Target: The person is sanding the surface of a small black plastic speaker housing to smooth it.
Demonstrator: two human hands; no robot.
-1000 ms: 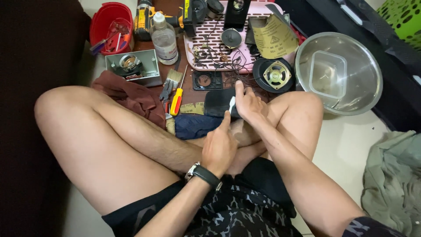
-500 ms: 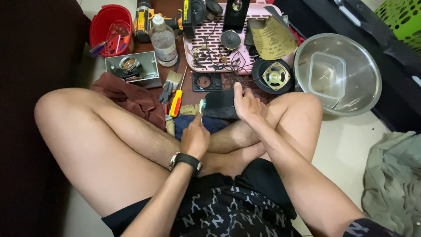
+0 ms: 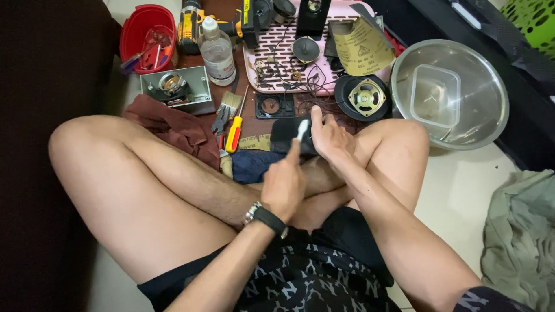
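I sit cross-legged on the floor. My right hand grips a dark black part resting over my crossed shins. My left hand, with a wristwatch on its wrist, holds a small white-tipped tool whose tip touches the black part. A dark blue cloth lies under my legs just left of the hands.
Ahead lie a yellow-handled screwdriver, pliers, a brush, a loose speaker, a pink tray of wires and parts, sandpaper, a bottle, a red bowl, a drill. A steel bowl holding a plastic tub sits right.
My left hand moved left to the floor beside the screwdriver, then came back right and up to the black part with the white-tipped tool.
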